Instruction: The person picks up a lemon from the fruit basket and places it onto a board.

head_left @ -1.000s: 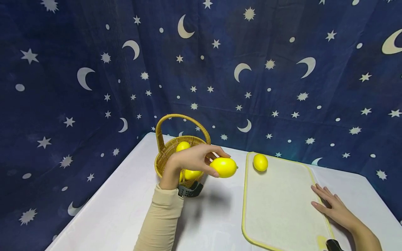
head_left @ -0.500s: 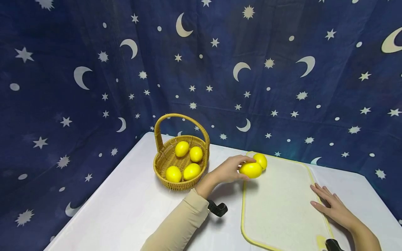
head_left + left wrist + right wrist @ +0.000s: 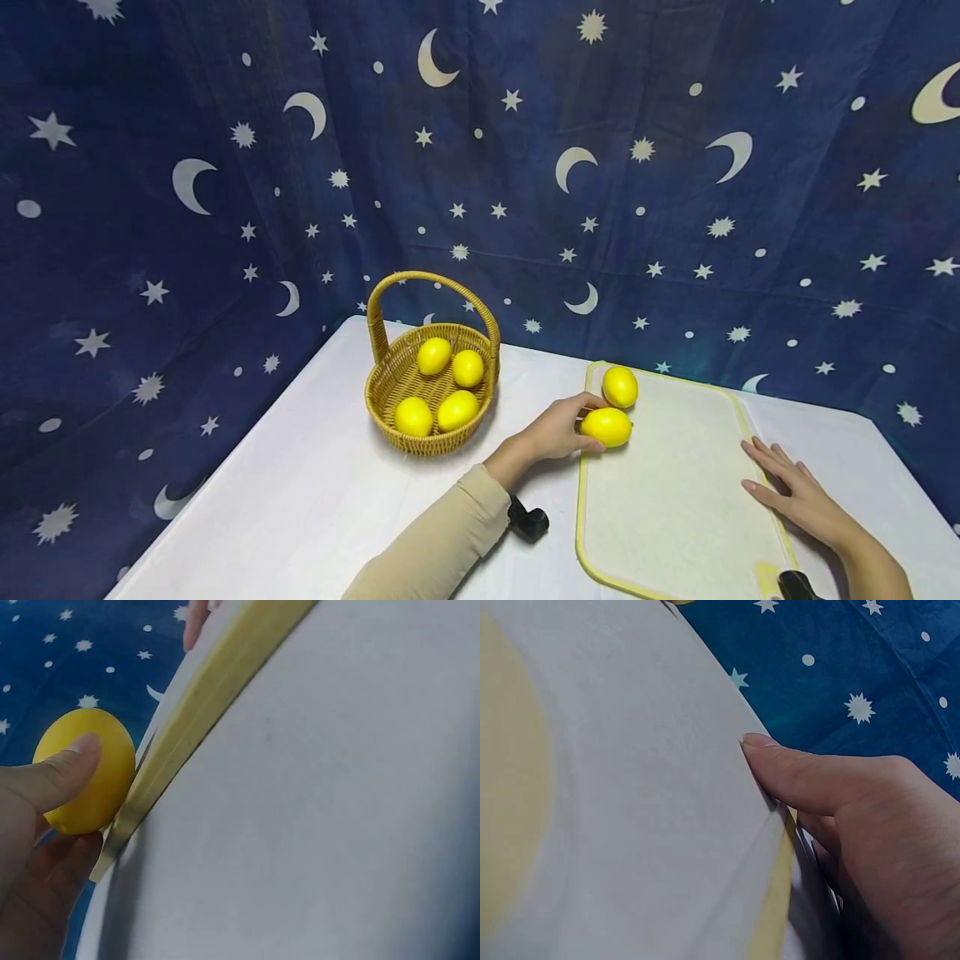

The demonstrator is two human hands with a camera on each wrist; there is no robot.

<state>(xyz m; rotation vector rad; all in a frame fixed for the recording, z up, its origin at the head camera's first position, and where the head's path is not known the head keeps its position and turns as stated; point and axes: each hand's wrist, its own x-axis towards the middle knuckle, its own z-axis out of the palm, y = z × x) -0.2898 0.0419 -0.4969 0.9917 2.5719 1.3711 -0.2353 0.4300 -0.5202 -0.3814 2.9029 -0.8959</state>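
My left hand [image 3: 558, 429] holds a lemon [image 3: 607, 427] between thumb and fingers, low over the left edge of a white cutting board [image 3: 682, 492] with a yellow rim. In the left wrist view the thumb lies across that lemon [image 3: 105, 780], and the fingers are under its far side. Just behind it, a second lemon [image 3: 620, 387] sits at the board's back left corner. My right hand [image 3: 806, 504] rests with its fingers spread on the board's right edge. The right wrist view shows the thumb [image 3: 802, 776] along that edge.
A wicker basket [image 3: 378, 392] with a tall arched handle stands to the left, with several lemons [image 3: 457, 410] inside. White cloth covers the table [image 3: 300, 500]. A dark blue curtain [image 3: 517, 250] with moons and stars hangs behind.
My left hand has carried the lemon from beside the basket rightward to the board, then slightly nearer and lower, in front of the other lemon. The right hand stays in place.
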